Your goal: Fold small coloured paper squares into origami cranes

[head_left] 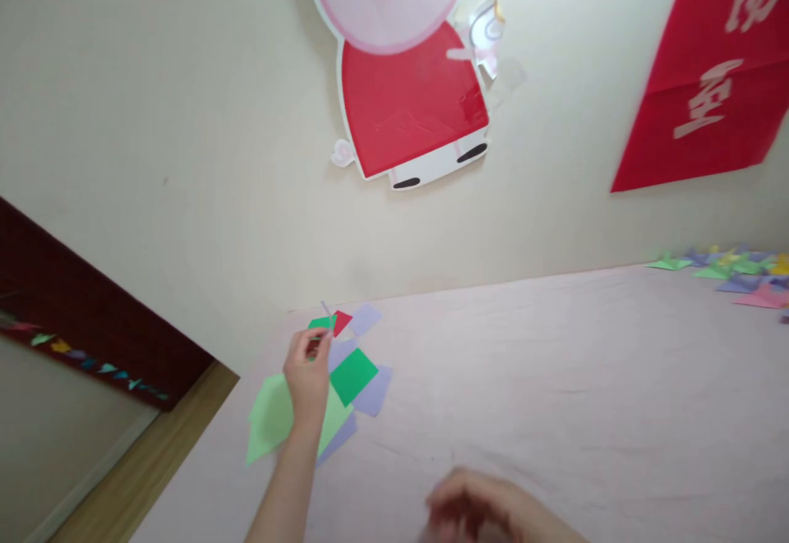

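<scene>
My left hand (306, 370) is raised over the left part of the bed-like pink surface (523, 379), its thumb and fingertips pinched on a thin pale purple piece of paper (326, 310), which shows almost edge-on. Below and around that hand lie loose sheets: a large light green sheet (269, 420), a dark green square (354, 376), purple sheets (374, 395) and a small red piece (341, 323). Low in the view, my right hand (481, 506) is curled and blurred. Its fingers are partly cut off by the lower edge, so any thing in them is hidden.
Folded paper pieces in several colours (740, 268) are heaped at the far right, against the wall (185, 157). A cartoon cutout (412, 103) and a red banner (696, 91) hang there. Left of the surface's edge, wooden floor (145, 444) and a dark red frame (111, 313) show.
</scene>
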### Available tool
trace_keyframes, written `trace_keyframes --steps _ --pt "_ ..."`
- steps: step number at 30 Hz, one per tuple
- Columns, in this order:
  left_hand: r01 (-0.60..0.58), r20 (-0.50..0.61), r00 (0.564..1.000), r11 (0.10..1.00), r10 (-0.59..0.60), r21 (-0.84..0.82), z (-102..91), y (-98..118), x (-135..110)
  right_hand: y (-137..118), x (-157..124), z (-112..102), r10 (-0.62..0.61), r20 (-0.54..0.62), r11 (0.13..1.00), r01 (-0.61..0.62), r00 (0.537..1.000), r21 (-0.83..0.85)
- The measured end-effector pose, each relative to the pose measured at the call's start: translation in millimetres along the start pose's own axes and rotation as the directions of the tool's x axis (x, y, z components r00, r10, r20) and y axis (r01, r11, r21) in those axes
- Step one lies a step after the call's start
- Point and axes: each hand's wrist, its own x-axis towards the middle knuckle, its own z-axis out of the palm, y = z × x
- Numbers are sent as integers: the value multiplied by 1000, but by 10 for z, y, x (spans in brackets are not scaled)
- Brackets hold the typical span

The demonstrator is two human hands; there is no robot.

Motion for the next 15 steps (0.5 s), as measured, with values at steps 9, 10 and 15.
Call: trace_keyframes --steps 9,10,15 --pt "-122 648 667 912 368 -393 594 1144 -1358 233 -431 -840 -467 -275 370 -97 841 -924" --pt "-121 657 652 908 378 -402 603 1170 -1407 220 -481 -829 -437 -239 350 -81 867 -933" --pt "-243 668 611 903 426 -355 545 1176 -1524 149 -565 -757 -245 -261 454 -127 934 -882"
